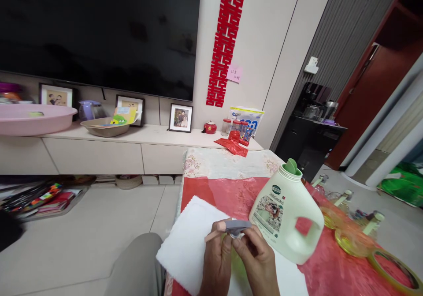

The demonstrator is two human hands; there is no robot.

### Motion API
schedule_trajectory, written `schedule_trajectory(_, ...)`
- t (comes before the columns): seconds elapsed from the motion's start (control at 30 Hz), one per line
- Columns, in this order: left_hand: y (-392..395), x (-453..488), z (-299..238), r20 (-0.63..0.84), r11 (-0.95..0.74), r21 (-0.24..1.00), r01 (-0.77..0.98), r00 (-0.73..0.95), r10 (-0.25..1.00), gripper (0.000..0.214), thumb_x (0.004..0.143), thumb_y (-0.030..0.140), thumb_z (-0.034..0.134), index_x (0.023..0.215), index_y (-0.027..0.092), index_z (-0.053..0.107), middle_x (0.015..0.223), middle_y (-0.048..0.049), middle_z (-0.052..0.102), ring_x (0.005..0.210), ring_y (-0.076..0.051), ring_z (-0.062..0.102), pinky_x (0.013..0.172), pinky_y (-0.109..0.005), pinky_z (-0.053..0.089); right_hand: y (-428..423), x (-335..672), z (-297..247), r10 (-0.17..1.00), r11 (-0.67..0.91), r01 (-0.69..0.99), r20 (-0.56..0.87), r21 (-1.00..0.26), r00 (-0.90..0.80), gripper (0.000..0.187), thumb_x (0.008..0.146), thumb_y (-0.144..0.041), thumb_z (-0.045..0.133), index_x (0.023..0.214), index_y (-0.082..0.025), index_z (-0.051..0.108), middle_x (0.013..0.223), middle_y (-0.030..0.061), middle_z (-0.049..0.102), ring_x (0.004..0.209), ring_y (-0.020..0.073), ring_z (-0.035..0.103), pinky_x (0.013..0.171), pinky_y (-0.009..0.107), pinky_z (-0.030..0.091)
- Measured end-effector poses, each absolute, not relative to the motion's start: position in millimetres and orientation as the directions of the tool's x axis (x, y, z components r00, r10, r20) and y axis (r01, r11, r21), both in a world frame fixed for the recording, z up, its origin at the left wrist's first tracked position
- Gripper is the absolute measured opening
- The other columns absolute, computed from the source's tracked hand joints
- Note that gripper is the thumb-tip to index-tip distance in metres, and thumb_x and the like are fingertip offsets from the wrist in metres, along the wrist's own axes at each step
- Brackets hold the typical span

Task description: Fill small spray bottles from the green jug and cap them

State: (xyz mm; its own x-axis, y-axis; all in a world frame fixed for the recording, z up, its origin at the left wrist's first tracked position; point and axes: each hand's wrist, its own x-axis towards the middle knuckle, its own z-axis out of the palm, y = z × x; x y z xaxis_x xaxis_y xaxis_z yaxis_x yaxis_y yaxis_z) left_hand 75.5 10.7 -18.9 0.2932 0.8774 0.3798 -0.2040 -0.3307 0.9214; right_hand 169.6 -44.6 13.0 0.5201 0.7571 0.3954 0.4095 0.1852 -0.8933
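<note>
My left hand [216, 260] and my right hand [256, 260] meet low in the middle of the view, both closed on a small grey spray-pump head [236, 227] with a pink nozzle tip. They hover over a white cloth [190, 243] spread on a red table cover [330, 265]. Just to the right stands a pale green detergent jug [286, 214] with a green cap and a handle, upright and close to my right hand. A greenish bottle shows faintly under my hands, mostly hidden.
Several glass bottles with pump tops [350, 225] and a roll of tape [395, 271] lie on the table at the right. A long cabinet [99, 152] with a pink basin [33, 119], photo frames and jars runs under a large dark TV [99, 31]. My knee [139, 265] is at the lower left.
</note>
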Motion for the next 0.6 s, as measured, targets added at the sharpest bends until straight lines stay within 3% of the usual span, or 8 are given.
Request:
schedule_trajectory(0.2,13.6,75.6,-21.3,0.381,-0.326,0.921,-0.215,0.306,0.873,0.041,0.098,0.049,0.044,0.109,0.019,0.071,0.102,-0.0112,0.072,0.096,-0.026,0.069,0.087,-0.040,0.058,-43.8,161.4,11.4,0.720,0.185,0.361,0.375,-0.914,0.583,0.026,0.083,-0.048,0.072,0.084,-0.022,0.071,0.077,-0.0006,0.053,0.065,0.0133,0.049,0.062,0.024,0.042)
schedule_trajectory(0.4,13.2,73.2,-29.9,0.346,-0.320,0.937,-0.136,0.256,0.903,0.041,0.098,0.050,0.044,0.113,0.023,0.070,0.112,-0.0110,0.071,0.108,-0.027,0.066,0.095,-0.042,0.054,-42.1,155.4,12.9,0.697,0.127,0.333,0.324,-0.934,0.640,0.032,0.077,-0.052,0.076,0.079,-0.021,0.066,0.066,-0.0037,0.045,0.061,0.0131,0.044,0.058,0.024,0.039)
schedule_trajectory(0.6,14.6,68.4,-27.0,0.351,-0.322,0.936,-0.141,0.294,0.889,0.044,0.099,0.052,0.040,0.114,0.022,0.068,0.115,-0.0118,0.070,0.108,-0.026,0.065,0.094,-0.041,0.054,-39.5,159.0,14.2,0.711,0.140,0.279,0.293,-0.950,0.639,0.038,0.071,-0.056,0.079,0.077,-0.020,0.066,0.063,-0.0032,0.050,0.057,0.0133,0.044,0.053,0.024,0.040)
